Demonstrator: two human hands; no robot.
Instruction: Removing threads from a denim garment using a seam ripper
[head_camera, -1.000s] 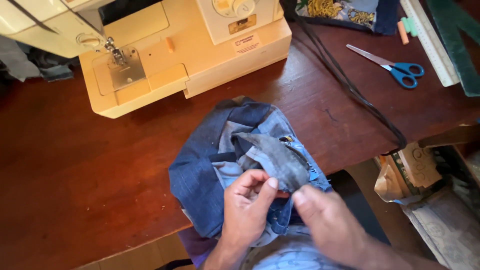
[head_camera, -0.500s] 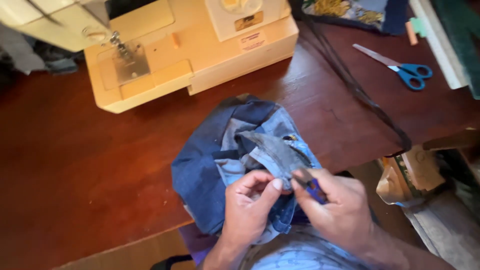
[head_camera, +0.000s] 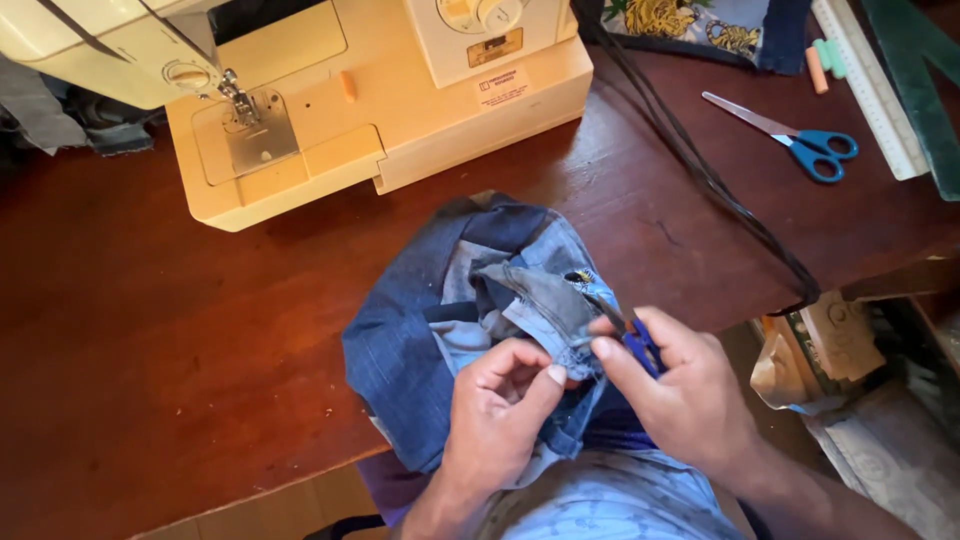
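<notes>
From the head view I see my left hand (head_camera: 497, 410) pinching a fold of the denim garment (head_camera: 470, 310) at the table's (head_camera: 150, 380) near edge; my right hand (head_camera: 680, 400), fingers clamped on a small blue-handled cutter (head_camera: 640, 345), sits just right of that fold, blade pointing up-left along it; a pale rectangular label (head_camera: 503, 87) marks the cream sewing machine (head_camera: 380, 110); blue-handled scissors (head_camera: 800, 140) lie well apart, far right.

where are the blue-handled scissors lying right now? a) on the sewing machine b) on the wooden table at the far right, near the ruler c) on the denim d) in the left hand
b: the blue-handled scissors lie on the wooden table beside the ruler, away from both hands.
</notes>
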